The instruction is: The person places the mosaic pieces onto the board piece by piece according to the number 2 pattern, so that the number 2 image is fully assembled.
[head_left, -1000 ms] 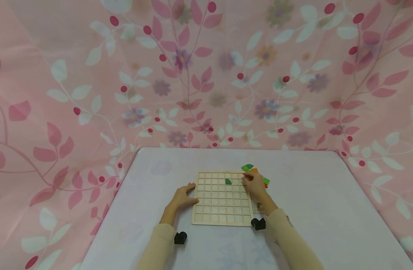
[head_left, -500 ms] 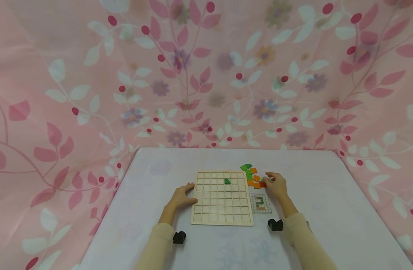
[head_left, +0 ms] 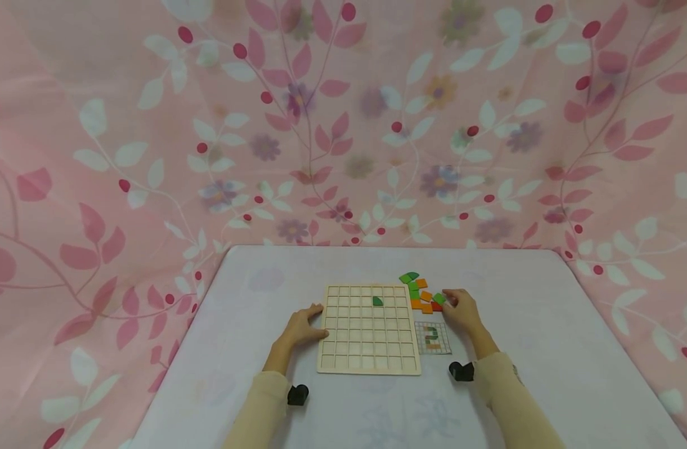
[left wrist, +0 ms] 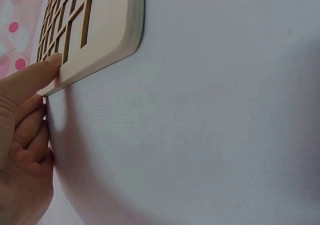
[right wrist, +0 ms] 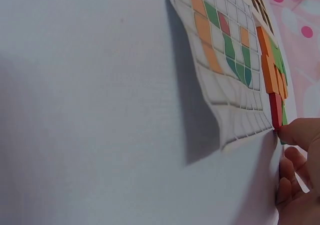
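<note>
Left hand [head_left: 301, 327]: rests on the table [head_left: 545, 349], fingers loosely bent against the board's left edge; grasps nothing
Board [head_left: 349, 349]: wooden grid lying flat, centre of table; one green tile [head_left: 379, 302] sits in a cell near its top
Card [head_left: 433, 337]: patterned sheet just right of the board, below the loose tiles
Tiles [head_left: 420, 294]: green, orange and red pieces heaped off the board's top right corner
Right hand [head_left: 462, 310]: at the heap's right end; fingertips pinch a green piece [head_left: 439, 299]

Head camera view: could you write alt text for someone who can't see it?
A person's left hand rests on the edge of a wooden grid board holding one green piece, while the right hand touches loose green and orange pieces.
</note>
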{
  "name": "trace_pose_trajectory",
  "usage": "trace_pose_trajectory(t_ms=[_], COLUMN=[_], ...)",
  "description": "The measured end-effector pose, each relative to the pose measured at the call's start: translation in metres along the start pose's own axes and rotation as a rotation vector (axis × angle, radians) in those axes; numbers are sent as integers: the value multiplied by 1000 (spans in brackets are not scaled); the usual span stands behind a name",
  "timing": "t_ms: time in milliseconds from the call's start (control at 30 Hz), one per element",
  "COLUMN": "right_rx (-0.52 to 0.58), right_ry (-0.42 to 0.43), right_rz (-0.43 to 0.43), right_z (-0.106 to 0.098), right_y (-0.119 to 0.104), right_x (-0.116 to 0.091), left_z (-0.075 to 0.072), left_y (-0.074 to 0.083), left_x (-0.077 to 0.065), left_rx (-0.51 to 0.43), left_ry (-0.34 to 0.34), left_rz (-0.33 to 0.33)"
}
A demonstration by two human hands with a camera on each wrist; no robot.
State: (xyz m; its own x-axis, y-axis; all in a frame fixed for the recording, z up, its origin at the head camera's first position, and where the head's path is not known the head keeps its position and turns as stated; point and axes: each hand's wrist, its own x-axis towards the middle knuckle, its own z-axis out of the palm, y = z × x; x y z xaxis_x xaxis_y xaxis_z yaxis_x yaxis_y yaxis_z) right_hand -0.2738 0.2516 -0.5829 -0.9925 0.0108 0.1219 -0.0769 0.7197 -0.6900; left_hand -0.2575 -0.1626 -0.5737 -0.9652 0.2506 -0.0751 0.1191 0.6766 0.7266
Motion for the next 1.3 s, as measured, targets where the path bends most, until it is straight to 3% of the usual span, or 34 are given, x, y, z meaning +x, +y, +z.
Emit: trace_pose_trajectory(t_ms=[200,467,667,833,933,1033,1167,1300], right_rx=[-5,-170,-152,-40,35,107,226,303], right_ry=[3,-43,-60,-15,9,17,33,10], right_rz=[-27,-172,-39,76,82,8,-199,-320], right_z=[6,7,1,2,9,19,34,48], right_y=[-2,1,-3,-8,-15,-27,-44,-59], right_x=[7,19,21,19,18,17,16,17], left_z=[0,1,1,1,1,0,1,2], left_y=[0,0,2,2,2,0,-1,-1], left_x=[0,1,1,1,1,0,-1,-1], left_rx=[6,-10,-7,-11,-18,-28,-28,-22], left_ry=[1,4,2,-2,0,5,2,-8], left_rz=[10,18,25,7,-2,-5,2,10])
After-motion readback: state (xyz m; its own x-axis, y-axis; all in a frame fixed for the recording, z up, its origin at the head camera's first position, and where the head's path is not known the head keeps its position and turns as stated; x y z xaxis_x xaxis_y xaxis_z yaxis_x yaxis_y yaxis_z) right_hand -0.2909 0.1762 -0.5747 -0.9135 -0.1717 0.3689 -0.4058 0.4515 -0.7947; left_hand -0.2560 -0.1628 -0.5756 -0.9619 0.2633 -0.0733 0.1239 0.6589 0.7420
